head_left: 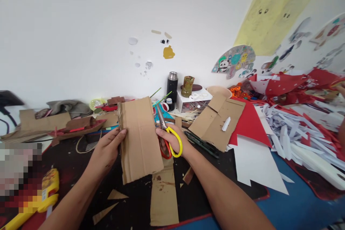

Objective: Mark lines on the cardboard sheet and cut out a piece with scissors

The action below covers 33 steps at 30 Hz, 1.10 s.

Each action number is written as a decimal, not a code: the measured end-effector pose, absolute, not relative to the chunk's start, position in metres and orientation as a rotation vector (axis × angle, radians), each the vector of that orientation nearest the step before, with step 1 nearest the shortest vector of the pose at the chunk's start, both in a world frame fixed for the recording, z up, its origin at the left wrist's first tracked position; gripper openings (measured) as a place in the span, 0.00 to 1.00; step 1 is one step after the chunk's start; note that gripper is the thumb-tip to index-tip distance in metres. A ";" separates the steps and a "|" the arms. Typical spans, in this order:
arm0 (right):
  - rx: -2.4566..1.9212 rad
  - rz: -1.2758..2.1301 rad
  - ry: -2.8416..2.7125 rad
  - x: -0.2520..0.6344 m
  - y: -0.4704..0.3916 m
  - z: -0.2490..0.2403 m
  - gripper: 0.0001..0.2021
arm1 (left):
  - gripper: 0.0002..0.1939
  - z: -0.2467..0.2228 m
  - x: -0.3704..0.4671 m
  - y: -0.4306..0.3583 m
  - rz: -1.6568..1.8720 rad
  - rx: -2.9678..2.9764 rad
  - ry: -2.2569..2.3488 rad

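A rectangular piece of brown cardboard [140, 140] is held up above the dark mat. My left hand [109, 145] pinches its left edge, thumb in front and fingers partly behind. Scissors [174, 142] with one yellow and one red handle rest in my right hand [172, 140], blades pointing up and leaning left. My right fingertips are at the cardboard's right edge; whether they grip it too, I cannot tell. Below lies a stained cardboard strip [164, 197], partly covered by the held piece. Small cardboard offcuts [117, 194] are scattered on the mat.
A yellow glue gun [50, 188] lies at left. More cardboard [218, 120], a dark green utility knife [202, 143] and red and white paper [258, 161] are to the right, beside heaped white paper strips [291, 133]. A black flask [172, 88] stands against the wall.
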State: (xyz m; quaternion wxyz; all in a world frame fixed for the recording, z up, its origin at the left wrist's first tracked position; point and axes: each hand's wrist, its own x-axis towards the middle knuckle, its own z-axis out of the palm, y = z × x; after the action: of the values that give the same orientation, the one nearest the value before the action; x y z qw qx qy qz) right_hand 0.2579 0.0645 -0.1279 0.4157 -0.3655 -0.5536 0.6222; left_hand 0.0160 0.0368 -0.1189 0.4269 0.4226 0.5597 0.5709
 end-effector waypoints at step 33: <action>-0.959 1.356 -1.572 0.256 0.063 -0.126 0.29 | 0.29 -0.121 0.016 0.035 1.478 1.018 1.374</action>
State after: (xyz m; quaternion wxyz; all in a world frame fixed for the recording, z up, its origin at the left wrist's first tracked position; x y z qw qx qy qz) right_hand 0.2559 0.0626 -0.1263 0.4144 -0.3816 -0.6256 0.5397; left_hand 0.0160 0.0345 -0.1209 0.4264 0.4073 0.5499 0.5915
